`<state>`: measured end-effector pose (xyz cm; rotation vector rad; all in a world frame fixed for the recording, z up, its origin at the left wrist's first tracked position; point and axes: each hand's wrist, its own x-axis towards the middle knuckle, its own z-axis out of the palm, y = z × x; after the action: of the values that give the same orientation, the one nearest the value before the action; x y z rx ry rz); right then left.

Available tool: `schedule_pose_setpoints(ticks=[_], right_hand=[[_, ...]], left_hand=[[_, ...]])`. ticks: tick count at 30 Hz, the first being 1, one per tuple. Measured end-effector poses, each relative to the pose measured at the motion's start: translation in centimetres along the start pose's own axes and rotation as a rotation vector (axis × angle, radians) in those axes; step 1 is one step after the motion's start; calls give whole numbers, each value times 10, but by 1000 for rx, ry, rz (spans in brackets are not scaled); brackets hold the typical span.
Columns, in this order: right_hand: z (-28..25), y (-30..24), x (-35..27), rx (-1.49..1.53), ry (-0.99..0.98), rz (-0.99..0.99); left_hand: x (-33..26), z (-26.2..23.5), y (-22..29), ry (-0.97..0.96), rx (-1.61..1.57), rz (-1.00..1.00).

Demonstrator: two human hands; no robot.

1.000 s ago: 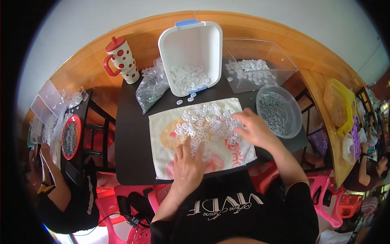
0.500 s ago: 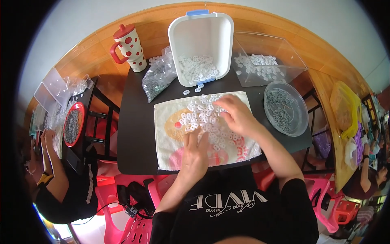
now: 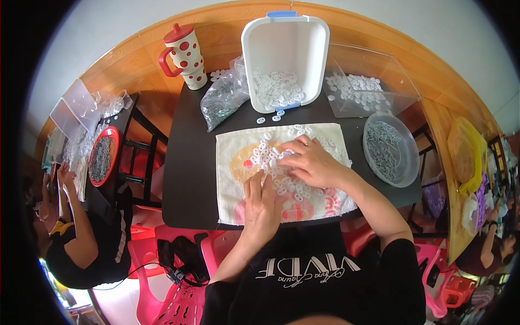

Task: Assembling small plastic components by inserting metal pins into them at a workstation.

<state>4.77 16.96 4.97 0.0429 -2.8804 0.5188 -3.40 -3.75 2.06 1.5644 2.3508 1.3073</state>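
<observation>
Fingers of the right hand [image 3: 314, 162] lay spread and flat, gripping nothing, pressing the small white plastic rings [image 3: 273, 162] heaped mid-cloth; the left hand [image 3: 260, 203], fingers likewise extended, steadied the pile's near edge. The printed cream cloth [image 3: 233, 162] presumably kept rings from rolling across the black bench [image 3: 189, 162].

A cloth [image 3: 233, 162] lies on the near middle of the desk [image 3: 187, 168], with a heap of small rings [image 3: 271, 157] on it. The left hand [image 3: 260, 203] rests on the cloth's near part; the right hand [image 3: 314, 162] lies on the rings, just right of it. Behind the cloth stands a tub [image 3: 284, 49] with rings inside. A bag [image 3: 222, 100] lies left of the tub, a mug [image 3: 184, 54] behind the bag. Right of the tub sits a clear box [image 3: 374, 86]; before that box, right of the cloth, a round dish [image 3: 390, 149].
</observation>
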Motion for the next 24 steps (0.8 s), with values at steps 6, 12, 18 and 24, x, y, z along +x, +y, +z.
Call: schedule_pose_setpoints(ticks=[6,12,18,24], right_hand=[[3,-15,15,17,99,-45],[26,-27,24,-108,101,-7],[22,-19,7,39,209,61],[9,-49,-16,370,455,-31]], left_hand=[[-1,-5,0,49,-29,17],[-3,-4,-1,53,-54,2],[3,-5,1,94,-116,29],[10,-3,13,154,-434,-84]])
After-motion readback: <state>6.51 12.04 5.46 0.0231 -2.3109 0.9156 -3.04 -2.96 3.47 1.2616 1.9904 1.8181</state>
